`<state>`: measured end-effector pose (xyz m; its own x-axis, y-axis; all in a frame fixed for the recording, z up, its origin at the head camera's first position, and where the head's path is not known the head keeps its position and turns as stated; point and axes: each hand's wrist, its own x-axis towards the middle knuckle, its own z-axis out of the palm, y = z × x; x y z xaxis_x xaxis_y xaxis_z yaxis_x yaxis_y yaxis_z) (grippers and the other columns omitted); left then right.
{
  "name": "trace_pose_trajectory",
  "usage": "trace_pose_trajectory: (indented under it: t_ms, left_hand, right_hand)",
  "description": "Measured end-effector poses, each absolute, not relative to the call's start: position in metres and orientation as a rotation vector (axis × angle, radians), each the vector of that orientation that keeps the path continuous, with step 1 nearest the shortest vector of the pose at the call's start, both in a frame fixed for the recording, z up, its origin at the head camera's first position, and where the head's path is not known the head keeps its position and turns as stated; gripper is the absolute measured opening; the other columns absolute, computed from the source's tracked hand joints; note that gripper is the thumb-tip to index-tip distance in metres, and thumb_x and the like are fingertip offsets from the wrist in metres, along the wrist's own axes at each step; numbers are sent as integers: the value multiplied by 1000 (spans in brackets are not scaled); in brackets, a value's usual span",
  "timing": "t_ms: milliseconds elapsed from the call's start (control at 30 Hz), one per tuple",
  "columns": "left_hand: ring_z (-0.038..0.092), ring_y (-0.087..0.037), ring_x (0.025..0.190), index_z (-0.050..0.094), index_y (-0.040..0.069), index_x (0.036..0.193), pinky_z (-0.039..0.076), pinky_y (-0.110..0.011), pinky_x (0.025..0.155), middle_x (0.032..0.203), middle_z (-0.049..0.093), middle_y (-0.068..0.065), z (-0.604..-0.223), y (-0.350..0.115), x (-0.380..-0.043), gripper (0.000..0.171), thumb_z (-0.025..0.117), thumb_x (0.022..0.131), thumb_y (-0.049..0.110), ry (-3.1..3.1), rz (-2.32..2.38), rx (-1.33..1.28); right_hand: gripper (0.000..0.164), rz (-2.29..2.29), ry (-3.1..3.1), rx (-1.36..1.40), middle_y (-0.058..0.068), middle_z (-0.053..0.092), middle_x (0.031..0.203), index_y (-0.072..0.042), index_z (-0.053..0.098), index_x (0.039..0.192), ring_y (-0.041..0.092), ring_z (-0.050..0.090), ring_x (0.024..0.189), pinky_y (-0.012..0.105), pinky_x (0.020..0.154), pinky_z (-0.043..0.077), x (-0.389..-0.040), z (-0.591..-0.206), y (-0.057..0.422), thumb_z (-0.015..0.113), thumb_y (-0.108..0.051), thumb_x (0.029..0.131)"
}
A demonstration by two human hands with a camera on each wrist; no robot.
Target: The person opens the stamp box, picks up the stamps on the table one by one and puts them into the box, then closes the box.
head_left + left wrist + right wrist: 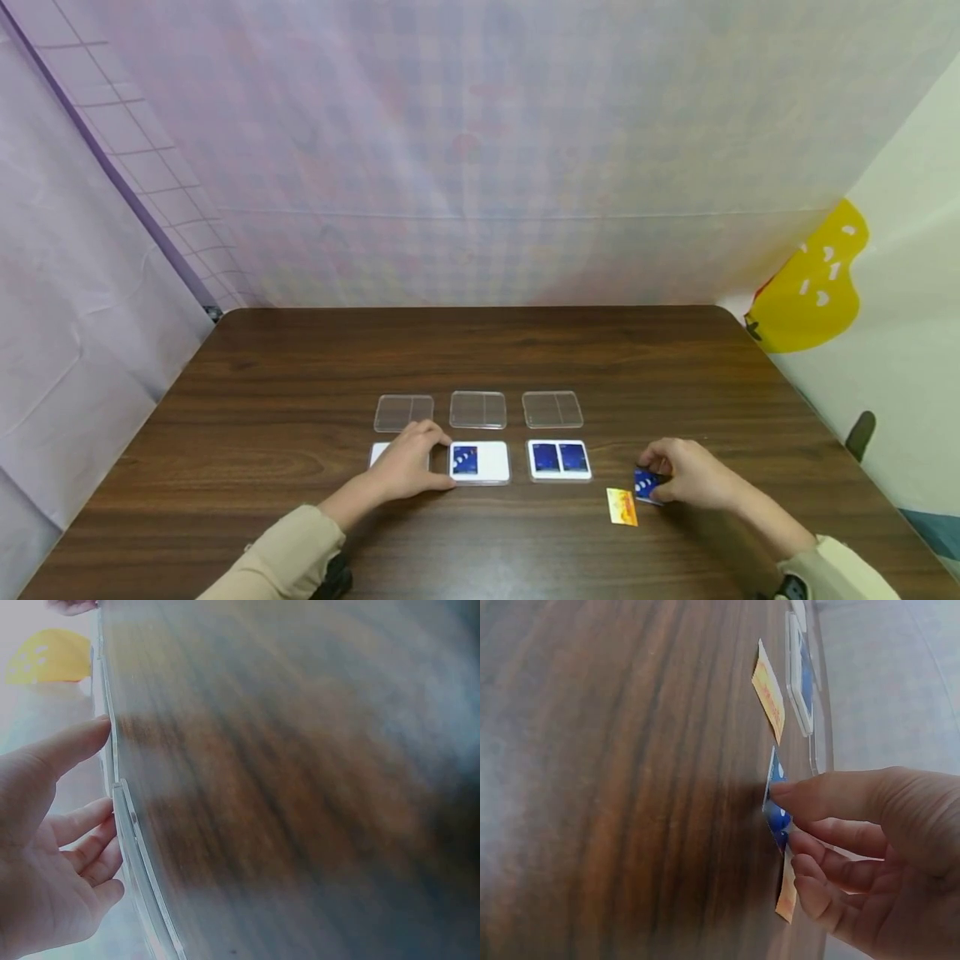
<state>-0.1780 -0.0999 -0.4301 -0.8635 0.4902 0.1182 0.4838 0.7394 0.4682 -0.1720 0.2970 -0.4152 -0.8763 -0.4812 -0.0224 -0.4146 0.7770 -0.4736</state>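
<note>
In the head view my left hand [408,467] holds the left end of the middle white flat case [492,463] between thumb and fingers. One blue sachet [465,460] with white marks lies in that case's left half. My right hand [686,473] pinches another blue sachet [647,485] by its edge, low over the table. The right wrist view shows the thumb [810,791] on this sachet's face, with the other fingers behind. A yellow-orange sachet [622,507] lies just left of it, and a second orange sachet [787,889] shows partly beneath the fingers.
To the right of the middle case is a white case [559,477] with two dark blue sachets. A left white case [377,452] is partly covered by my left hand. Behind them lie three clear plastic lids [477,410] in a row on the brown table [300,358].
</note>
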Motion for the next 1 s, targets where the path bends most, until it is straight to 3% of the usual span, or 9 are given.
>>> trace_pose_trajectory:
  t_ms: [400, 733, 1000]
  left_hand:
    - [50, -25, 100, 61, 1, 107, 43, -39, 88, 106, 56, -8, -431, -100, -179, 54, 77, 67, 34, 2917, 771, 816]
    - [50, -25, 100, 61, 1, 107, 43, -39, 88, 106, 56, -8, -430, -100, -178, 54, 77, 67, 33, 2909, 779, 814]
    - [50, -25, 100, 61, 1, 108, 43, -39, 89, 107, 56, -8, -431, -101, -179, 54, 77, 67, 34, 2907, 776, 806]
  right_hand:
    - [30, -747, 2669, -713, -3, 56, 71, -4, 60, 81, 7, 50, 65, 22, 55, 43, -187, -412, 300, 78, -7, 59]
    - [4, -805, 2591, -798, -5, 55, 69, -6, 61, 79, 1, 46, 61, 21, 51, 42, -195, -411, 302, 66, -6, 78]
    - [6, -888, 2449, -868, -3, 58, 73, -7, 63, 81, 1, 48, 62, 20, 51, 43, -206, -400, 309, 60, -9, 85]
